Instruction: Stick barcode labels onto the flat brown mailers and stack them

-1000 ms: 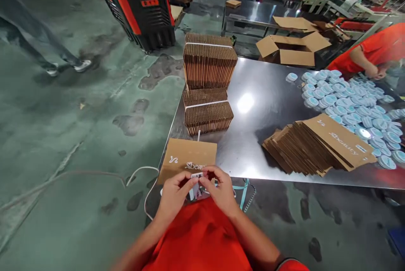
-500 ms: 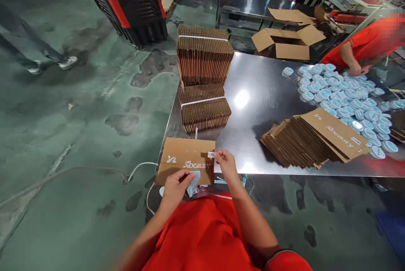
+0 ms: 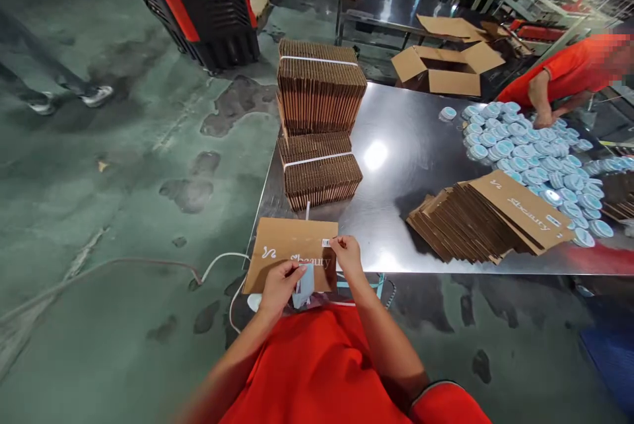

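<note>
A flat brown cardboard box (image 3: 282, 239) printed with white "beauty" lettering lies at the near left corner of the metal table. My right hand (image 3: 349, 255) is closed at its right edge, fingertips pinching the end of a small white label (image 3: 325, 243) that sits against the cardboard. My left hand (image 3: 280, 288) is closed on a pale blue label sheet (image 3: 304, 286), held over the box's lower edge. That hand and the sheet hide part of the lettering.
Two strapped bundles of folded cardboard (image 3: 321, 90) stand behind the box. A fanned stack of printed flat boxes (image 3: 470, 222) lies to the right, beside many round blue-and-white tins (image 3: 525, 146). A co-worker in red (image 3: 559, 74) reaches among the tins. An open carton (image 3: 453, 77) stands beyond the table.
My right hand and the label have shifted slightly left on the box. My left hand has barely moved with the sheet. The co-worker's arm has moved left over the tins.
</note>
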{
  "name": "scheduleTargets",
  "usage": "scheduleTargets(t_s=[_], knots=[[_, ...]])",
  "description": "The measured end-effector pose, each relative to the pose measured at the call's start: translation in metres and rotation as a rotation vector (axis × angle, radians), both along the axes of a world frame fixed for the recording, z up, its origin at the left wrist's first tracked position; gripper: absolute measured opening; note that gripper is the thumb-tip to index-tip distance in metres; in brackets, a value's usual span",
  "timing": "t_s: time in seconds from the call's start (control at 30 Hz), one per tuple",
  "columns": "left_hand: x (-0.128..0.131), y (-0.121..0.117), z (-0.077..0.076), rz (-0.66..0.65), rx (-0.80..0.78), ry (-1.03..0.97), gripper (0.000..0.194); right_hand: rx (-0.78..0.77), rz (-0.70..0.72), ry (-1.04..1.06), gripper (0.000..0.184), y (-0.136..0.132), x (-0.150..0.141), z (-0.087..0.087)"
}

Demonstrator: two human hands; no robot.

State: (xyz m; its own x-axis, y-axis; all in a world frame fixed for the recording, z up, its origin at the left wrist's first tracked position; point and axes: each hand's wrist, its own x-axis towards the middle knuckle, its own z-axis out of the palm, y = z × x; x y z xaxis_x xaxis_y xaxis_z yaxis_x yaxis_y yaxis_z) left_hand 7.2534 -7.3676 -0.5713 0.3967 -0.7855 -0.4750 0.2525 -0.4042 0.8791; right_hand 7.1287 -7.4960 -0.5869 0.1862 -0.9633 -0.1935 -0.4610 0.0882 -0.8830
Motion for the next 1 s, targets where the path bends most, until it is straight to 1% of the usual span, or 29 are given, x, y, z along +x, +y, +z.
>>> scheduleTargets(t_s=[0.17, 0.33, 0.43, 0.57, 0.6, 0.67, 0.77, 0.83, 0.9, 0.93, 1.0], knots=[[0.000, 0.001, -0.003, -0.009, 0.006, 0.008, 0.036, -0.035, -0.006, 0.046, 0.018, 0.001, 0.002, 0.002], [-0.001, 0.000, -0.001, -0.022, 0.017, -0.009, 0.036, -0.155, -0.027, 0.179, 0.016, 0.007, 0.004, 0.003], [-0.001, 0.001, 0.001, -0.027, 0.030, -0.024, 0.037, -0.185, -0.009, 0.233, 0.014, 0.011, 0.005, 0.003], [-0.001, 0.002, -0.003, -0.014, 0.023, -0.022, 0.036, -0.242, 0.006, 0.293, 0.018, 0.012, 0.006, 0.001], [-0.002, 0.001, -0.005, -0.007, 0.018, -0.023, 0.036, -0.246, -0.003, 0.295, 0.020, 0.010, 0.006, 0.000], [-0.003, 0.001, -0.008, -0.002, 0.012, -0.030, 0.035, -0.203, -0.020, 0.259, 0.024, 0.005, 0.005, -0.002], [-0.005, 0.000, -0.007, -0.018, 0.000, -0.058, 0.033, -0.113, -0.011, 0.122, 0.024, -0.005, 0.001, -0.007], [-0.004, 0.000, -0.003, -0.027, -0.023, -0.105, 0.031, -0.103, -0.016, 0.032, 0.016, -0.008, -0.006, -0.011], [0.001, 0.003, 0.003, 0.013, -0.072, -0.218, 0.029, -0.105, -0.046, -0.019, 0.009, -0.005, -0.014, -0.015], [0.005, 0.005, 0.005, 0.057, -0.098, -0.305, 0.027, -0.102, -0.064, -0.027, 0.011, -0.002, -0.018, -0.017], [0.016, 0.009, 0.007, 0.161, -0.124, -0.512, 0.025, -0.109, -0.080, -0.008, 0.022, 0.009, -0.024, -0.021]])
